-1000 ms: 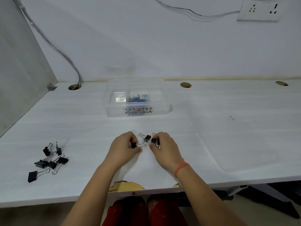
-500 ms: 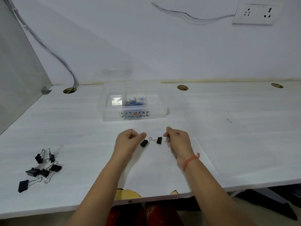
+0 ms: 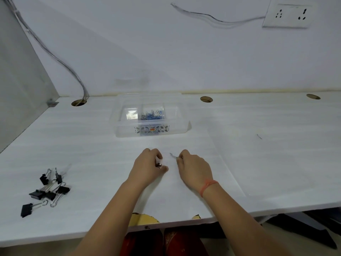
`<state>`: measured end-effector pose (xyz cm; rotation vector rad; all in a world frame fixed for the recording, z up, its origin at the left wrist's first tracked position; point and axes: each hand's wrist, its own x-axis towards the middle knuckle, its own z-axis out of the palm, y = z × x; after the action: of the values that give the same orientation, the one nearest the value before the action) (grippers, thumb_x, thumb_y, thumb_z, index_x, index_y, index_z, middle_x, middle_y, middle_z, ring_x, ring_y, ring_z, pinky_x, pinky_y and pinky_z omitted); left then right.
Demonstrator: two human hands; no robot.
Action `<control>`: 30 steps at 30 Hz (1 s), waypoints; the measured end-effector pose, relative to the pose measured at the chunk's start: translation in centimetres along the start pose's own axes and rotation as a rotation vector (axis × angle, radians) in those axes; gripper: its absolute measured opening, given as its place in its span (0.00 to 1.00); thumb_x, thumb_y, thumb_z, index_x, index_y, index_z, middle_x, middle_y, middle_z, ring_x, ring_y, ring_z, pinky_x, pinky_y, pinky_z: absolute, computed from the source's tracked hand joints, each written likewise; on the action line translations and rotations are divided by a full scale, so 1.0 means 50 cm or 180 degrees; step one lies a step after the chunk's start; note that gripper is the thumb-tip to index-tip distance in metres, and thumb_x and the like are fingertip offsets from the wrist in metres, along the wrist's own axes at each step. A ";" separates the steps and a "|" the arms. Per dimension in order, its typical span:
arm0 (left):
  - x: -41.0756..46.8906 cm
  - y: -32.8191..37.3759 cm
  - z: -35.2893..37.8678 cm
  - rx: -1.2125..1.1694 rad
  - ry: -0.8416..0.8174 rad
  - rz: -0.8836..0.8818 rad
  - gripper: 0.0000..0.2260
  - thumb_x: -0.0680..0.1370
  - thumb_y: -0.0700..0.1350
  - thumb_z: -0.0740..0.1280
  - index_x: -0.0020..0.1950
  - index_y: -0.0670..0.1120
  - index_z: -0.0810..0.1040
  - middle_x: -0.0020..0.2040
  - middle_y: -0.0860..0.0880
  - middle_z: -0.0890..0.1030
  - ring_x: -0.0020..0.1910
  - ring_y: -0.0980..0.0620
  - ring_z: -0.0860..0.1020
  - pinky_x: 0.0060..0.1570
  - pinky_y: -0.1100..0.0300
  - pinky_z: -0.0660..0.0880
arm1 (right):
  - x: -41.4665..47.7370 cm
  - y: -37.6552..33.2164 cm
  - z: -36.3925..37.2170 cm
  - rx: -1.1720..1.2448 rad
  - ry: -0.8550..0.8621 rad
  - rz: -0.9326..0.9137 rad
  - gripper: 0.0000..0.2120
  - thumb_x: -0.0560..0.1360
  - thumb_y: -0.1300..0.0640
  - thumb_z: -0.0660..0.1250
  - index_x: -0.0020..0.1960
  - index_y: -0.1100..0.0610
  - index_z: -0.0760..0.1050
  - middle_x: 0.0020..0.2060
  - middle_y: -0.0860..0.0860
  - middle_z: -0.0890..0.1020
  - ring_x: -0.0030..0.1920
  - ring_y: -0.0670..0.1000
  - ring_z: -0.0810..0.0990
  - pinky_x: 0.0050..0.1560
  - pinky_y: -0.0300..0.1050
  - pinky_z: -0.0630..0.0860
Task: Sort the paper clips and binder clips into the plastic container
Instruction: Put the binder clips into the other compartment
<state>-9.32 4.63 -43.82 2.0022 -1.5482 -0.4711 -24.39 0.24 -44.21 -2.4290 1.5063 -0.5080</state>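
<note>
A clear plastic container with dividers stands mid-table; blue paper clips fill its middle compartment. In front of it my left hand is closed around a binder clip, of which only a bit of silver handle peeks out. My right hand is closed on another binder clip; its wire handle sticks out to the left, the black body is hidden. A pile of several black binder clips lies on the table at the left.
The white table has three cable holes along its back edge, with a cable running down into the left one. A wall socket sits at the upper right. A grey side panel stands at the left.
Two binder clips lay on the table between my hands half a second ago. Both hands have now closed over them, and the clips are mostly hidden in my fingers.
</note>
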 end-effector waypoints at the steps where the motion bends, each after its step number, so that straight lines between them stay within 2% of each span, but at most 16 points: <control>1: -0.005 -0.002 -0.001 -0.0037 0.0086 -0.0082 0.15 0.66 0.48 0.75 0.47 0.48 0.73 0.40 0.52 0.70 0.36 0.55 0.72 0.32 0.69 0.61 | 0.002 0.002 -0.003 0.0200 0.0026 0.0134 0.13 0.79 0.53 0.53 0.52 0.58 0.72 0.44 0.56 0.82 0.45 0.59 0.79 0.38 0.46 0.67; 4: -0.023 -0.008 -0.005 -0.0080 0.0381 -0.0424 0.20 0.65 0.50 0.76 0.49 0.45 0.72 0.45 0.49 0.72 0.40 0.52 0.73 0.32 0.66 0.62 | 0.009 0.014 -0.012 0.0829 -0.0013 0.0529 0.12 0.78 0.56 0.54 0.48 0.59 0.75 0.42 0.54 0.82 0.44 0.56 0.78 0.40 0.46 0.69; 8: -0.038 -0.001 0.000 0.0136 0.0484 -0.0674 0.20 0.68 0.54 0.73 0.50 0.43 0.70 0.46 0.47 0.71 0.41 0.48 0.72 0.37 0.59 0.65 | 0.011 0.014 -0.010 0.0854 -0.0008 0.0581 0.11 0.77 0.57 0.54 0.45 0.58 0.74 0.39 0.53 0.80 0.41 0.56 0.77 0.40 0.47 0.70; 11: -0.033 0.007 0.002 0.0471 0.0448 -0.0607 0.13 0.73 0.51 0.67 0.46 0.43 0.69 0.44 0.47 0.71 0.41 0.48 0.70 0.39 0.59 0.64 | 0.011 0.011 -0.004 0.1133 0.0091 0.0757 0.13 0.78 0.54 0.53 0.46 0.59 0.74 0.42 0.54 0.81 0.44 0.56 0.78 0.43 0.48 0.71; 13: -0.030 0.014 0.006 0.0691 0.0463 -0.0499 0.07 0.76 0.47 0.62 0.44 0.43 0.68 0.43 0.46 0.72 0.39 0.48 0.70 0.37 0.58 0.64 | 0.012 0.009 -0.008 0.1610 0.0177 0.0902 0.14 0.78 0.53 0.54 0.42 0.60 0.72 0.40 0.55 0.79 0.43 0.56 0.77 0.44 0.50 0.71; 15: -0.034 0.019 0.012 0.0840 0.0516 -0.0447 0.06 0.77 0.45 0.58 0.46 0.42 0.70 0.44 0.44 0.73 0.38 0.47 0.69 0.37 0.58 0.64 | 0.013 0.005 -0.019 0.2133 0.0139 0.1155 0.16 0.79 0.53 0.54 0.37 0.59 0.68 0.32 0.54 0.74 0.33 0.53 0.73 0.36 0.46 0.68; 18: -0.047 0.020 0.023 0.1020 0.0728 -0.0376 0.10 0.78 0.45 0.56 0.49 0.40 0.71 0.47 0.43 0.75 0.37 0.48 0.68 0.35 0.59 0.63 | 0.016 0.002 -0.031 0.3326 -0.0316 0.1861 0.15 0.80 0.54 0.54 0.37 0.59 0.68 0.28 0.52 0.72 0.17 0.44 0.63 0.21 0.33 0.57; 21: -0.054 0.011 0.027 0.1134 0.0806 -0.0231 0.09 0.78 0.47 0.57 0.49 0.41 0.69 0.46 0.43 0.76 0.36 0.49 0.68 0.34 0.59 0.62 | 0.020 0.010 -0.035 0.4270 -0.0620 0.2184 0.12 0.78 0.60 0.56 0.37 0.59 0.69 0.32 0.53 0.74 0.17 0.43 0.59 0.18 0.31 0.53; 24: -0.051 0.007 0.016 0.0730 0.0611 -0.0254 0.10 0.75 0.47 0.61 0.50 0.43 0.65 0.44 0.44 0.76 0.37 0.47 0.70 0.34 0.58 0.64 | 0.019 0.014 -0.037 0.4592 -0.0618 0.2289 0.10 0.78 0.61 0.56 0.39 0.58 0.70 0.30 0.52 0.72 0.16 0.42 0.59 0.17 0.31 0.53; 27: -0.036 0.000 -0.014 0.0230 0.0040 -0.0234 0.22 0.70 0.45 0.69 0.62 0.48 0.67 0.47 0.48 0.72 0.43 0.47 0.73 0.38 0.60 0.65 | 0.020 0.024 -0.036 0.4868 -0.0679 0.2339 0.10 0.79 0.60 0.56 0.41 0.58 0.72 0.30 0.52 0.71 0.16 0.42 0.60 0.16 0.30 0.54; 29: -0.019 -0.006 -0.040 0.0354 -0.0284 -0.0091 0.26 0.69 0.44 0.71 0.65 0.54 0.69 0.51 0.49 0.68 0.48 0.47 0.75 0.43 0.61 0.67 | 0.020 0.027 -0.036 0.4928 -0.0740 0.2356 0.10 0.79 0.60 0.57 0.41 0.58 0.73 0.30 0.52 0.72 0.16 0.42 0.60 0.17 0.30 0.54; 30: -0.011 -0.008 -0.051 0.0476 -0.0415 -0.0012 0.25 0.69 0.43 0.72 0.64 0.55 0.72 0.52 0.49 0.67 0.49 0.47 0.74 0.44 0.61 0.68 | 0.019 0.027 -0.036 0.4944 -0.0770 0.2353 0.10 0.79 0.60 0.57 0.41 0.58 0.73 0.30 0.52 0.72 0.16 0.43 0.60 0.17 0.30 0.54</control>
<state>-7.67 5.77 -42.14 2.1237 -1.7034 -0.5097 -25.82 -1.22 -42.94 -0.6686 1.0281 -0.7347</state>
